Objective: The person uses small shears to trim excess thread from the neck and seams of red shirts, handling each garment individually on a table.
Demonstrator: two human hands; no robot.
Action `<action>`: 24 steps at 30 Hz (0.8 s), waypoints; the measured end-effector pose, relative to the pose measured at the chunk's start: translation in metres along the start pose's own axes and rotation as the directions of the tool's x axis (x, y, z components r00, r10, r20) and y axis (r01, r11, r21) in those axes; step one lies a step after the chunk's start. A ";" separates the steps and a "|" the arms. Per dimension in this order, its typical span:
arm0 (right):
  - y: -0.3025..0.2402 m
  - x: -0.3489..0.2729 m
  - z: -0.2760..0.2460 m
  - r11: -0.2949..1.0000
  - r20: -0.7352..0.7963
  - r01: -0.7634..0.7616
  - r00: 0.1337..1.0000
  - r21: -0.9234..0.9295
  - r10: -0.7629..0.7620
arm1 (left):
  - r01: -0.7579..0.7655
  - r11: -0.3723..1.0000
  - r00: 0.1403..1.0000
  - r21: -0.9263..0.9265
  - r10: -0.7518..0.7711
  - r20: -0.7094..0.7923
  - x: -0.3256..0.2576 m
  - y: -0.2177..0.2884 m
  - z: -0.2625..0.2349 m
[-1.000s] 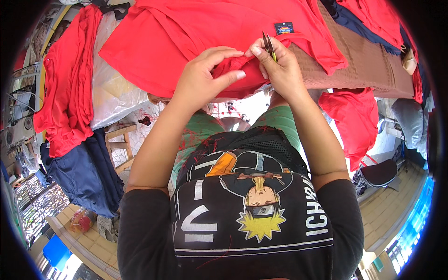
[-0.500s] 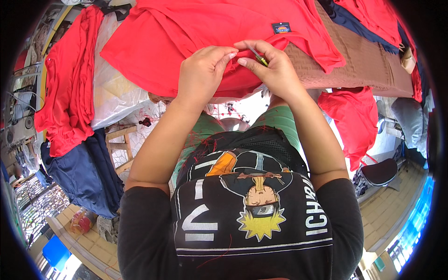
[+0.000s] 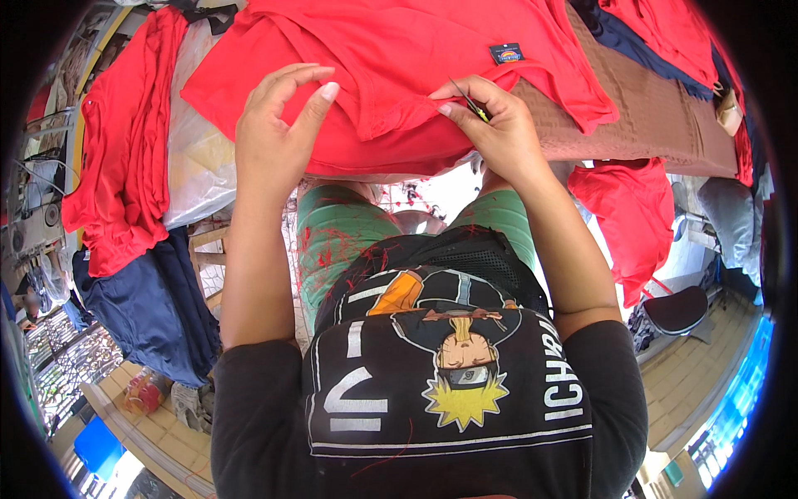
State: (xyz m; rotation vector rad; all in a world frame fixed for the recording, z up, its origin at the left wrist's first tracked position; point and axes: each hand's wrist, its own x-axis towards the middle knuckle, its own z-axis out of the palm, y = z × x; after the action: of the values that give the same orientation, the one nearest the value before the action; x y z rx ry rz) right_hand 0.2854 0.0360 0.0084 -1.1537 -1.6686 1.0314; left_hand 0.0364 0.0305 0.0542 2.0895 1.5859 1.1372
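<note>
The right hand (image 3: 499,133) pinches a small dark metal thread snip (image 3: 470,103) at the red cotton shirt's (image 3: 399,58) hem; the left hand (image 3: 270,137), fingers spread, hovers just left, above that shirt on the brown-covered bench (image 3: 632,125).

A red garment (image 3: 399,75) is seen at 12 o'clock, a brown cloth (image 3: 632,125) at 2, navy fabric (image 3: 150,299) at 8, green shorts (image 3: 341,233) dead centre.

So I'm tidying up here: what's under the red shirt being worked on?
A brown cloth shows under the red shirt at its right side. Whatever lies beneath the shirt's middle is covered.
</note>
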 end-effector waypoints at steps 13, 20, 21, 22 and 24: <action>-0.003 -0.002 -0.001 0.999 0.007 0.020 1.000 0.049 -0.020 | -0.220 0.971 0.971 0.089 0.210 0.112 -0.011 0.025 0.047; 0.001 0.000 0.002 0.993 0.020 0.109 0.994 0.032 -0.110 | -0.222 0.966 0.956 -0.129 0.242 0.166 -0.002 0.032 0.044; -0.001 -0.001 0.001 0.993 0.014 0.115 0.993 -0.022 -0.115 | -0.154 0.976 0.960 -0.154 0.184 0.209 0.000 0.030 0.043; -0.004 -0.001 -0.001 0.990 0.011 0.120 0.993 -0.077 -0.120 | -0.084 0.981 0.959 -0.175 0.127 0.252 0.002 0.029 0.042; -0.012 -0.002 -0.008 0.971 0.008 0.137 0.990 -0.196 -0.138 | 0.058 0.969 0.950 -0.241 0.021 0.310 0.006 0.030 0.040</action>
State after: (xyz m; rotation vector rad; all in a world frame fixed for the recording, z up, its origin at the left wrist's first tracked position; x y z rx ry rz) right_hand 0.2902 0.0325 0.0222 -1.1463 -1.8507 0.7901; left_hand 0.0864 0.0344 0.0492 1.9677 1.2459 0.8923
